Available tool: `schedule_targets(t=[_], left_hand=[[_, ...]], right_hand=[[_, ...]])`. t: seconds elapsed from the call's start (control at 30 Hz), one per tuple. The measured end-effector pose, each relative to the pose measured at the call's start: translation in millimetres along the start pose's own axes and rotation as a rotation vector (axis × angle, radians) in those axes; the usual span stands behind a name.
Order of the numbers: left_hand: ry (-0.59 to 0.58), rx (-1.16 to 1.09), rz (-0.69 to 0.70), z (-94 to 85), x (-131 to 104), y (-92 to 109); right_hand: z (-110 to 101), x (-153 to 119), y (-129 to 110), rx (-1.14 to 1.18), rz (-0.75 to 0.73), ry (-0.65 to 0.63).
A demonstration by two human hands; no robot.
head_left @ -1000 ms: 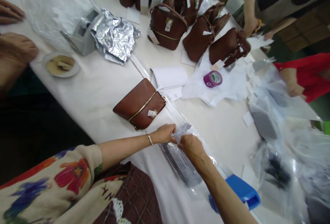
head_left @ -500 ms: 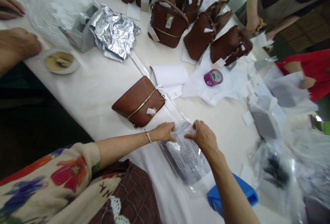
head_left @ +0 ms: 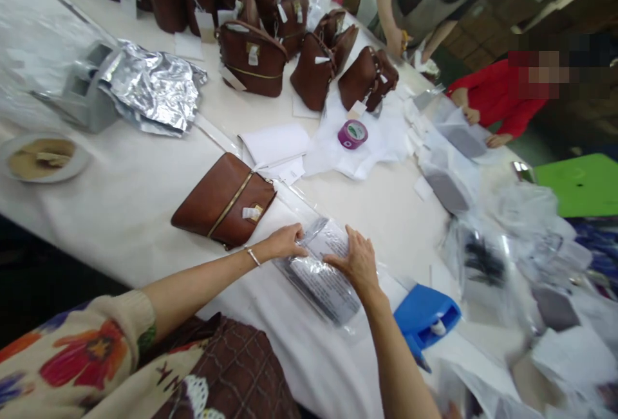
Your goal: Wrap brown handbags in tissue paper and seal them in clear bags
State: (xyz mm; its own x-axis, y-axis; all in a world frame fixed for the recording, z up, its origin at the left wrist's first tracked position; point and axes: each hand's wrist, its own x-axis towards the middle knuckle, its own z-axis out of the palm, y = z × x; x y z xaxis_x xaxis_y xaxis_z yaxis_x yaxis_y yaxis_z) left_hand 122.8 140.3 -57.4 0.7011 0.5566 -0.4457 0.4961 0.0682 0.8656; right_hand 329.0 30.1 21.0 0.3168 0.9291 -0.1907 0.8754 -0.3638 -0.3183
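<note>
A clear plastic bag [head_left: 321, 280] with lines of printed text lies on the table in front of me, its upper end folded over. My left hand [head_left: 284, 242] grips the left side of that fold between thumb and fingers. On the opposite side my right hand [head_left: 358, 263] holds the bag, thumb laid across the print and fingers at its edge. Just beyond my left wrist, a brown leather handbag [head_left: 224, 199] with a gold zipper rests on its side. A blue plastic holder [head_left: 425, 316] stands to the right of my right forearm.
Several brown handbags [head_left: 253, 62] with tags stand at the back. A purple tape roll [head_left: 352, 134] sits on white tissue. Crumpled silver foil [head_left: 154, 87], a grey tape dispenser [head_left: 91, 94] and a plate [head_left: 46, 177] are at left. People work across the table, where wrapped items [head_left: 447, 190] lie.
My view has turned right, so the table's contents appear farther left. Both hands keep hold of the plastic bag, whose top looks folded farther over. Someone else's hands at left have left the view.
</note>
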Motion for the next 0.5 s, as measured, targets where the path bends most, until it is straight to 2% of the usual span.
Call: schedule_targets(t=[0.1, 0.2, 0.27, 0.33, 0.4, 0.5], left_hand=[[0.000, -0.039, 0.012, -8.1, -0.2, -2.4], [0.014, -0.090, 0.021, -19.1, 0.7, 1.1], [-0.007, -0.123, 0.027, -22.5, 3.4, 11.5], [-0.042, -0.145, 0.050, -21.5, 6.9, 29.9], [-0.063, -0.153, 0.098, -19.4, 8.3, 54.1], [-0.045, -0.159, 0.195, -22.6, 0.9, 90.5]], right_hand=[[-11.2, -16.5, 22.4, 0.300, 0.197, 0.146], [-20.0, -44.8, 56.4, 0.598, 0.564, 0.349], [-17.0, -64.5, 71.3, 0.702, 0.718, 0.350], [-9.6, -77.0, 74.0, 0.820, 0.749, 0.281], [-6.3, -80.9, 67.0, 0.953, 0.730, 0.250], [-18.4, -82.8, 51.4, 1.106, 0.675, 0.331]])
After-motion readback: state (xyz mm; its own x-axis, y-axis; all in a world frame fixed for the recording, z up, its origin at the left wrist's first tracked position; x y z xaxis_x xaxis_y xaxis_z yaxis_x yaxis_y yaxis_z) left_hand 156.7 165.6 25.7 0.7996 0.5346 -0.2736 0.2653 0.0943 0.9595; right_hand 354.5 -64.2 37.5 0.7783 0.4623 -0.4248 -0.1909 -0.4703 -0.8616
